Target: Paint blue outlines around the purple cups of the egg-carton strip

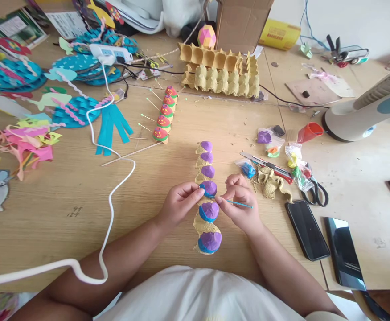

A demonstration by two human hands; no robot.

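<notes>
An egg-carton strip [204, 226] lies lengthwise in front of me, its row of cups topped with purple clay [211, 240]. The two nearest cups have a blue band along their lower edge. My left hand [183, 200] is closed, thumb and forefinger pinching the left edge of the third-nearest cup, where blue clay [208, 193] curves round the purple. My right hand [241, 203] pinches a thin blue strand [238, 203] at that cup's right side; its free end sticks out to the right. Whether the strand joins the blue clay is partly hidden by the fingers.
A finished-looking red-and-green strip [164, 116] with pins lies beyond. Egg cartons [226, 80] stand at the back. To the right are a utility knife [268, 166], scissors [315, 191], carton scraps [271, 183] and phones [307, 229]. A white cable [111, 200] crosses the left side.
</notes>
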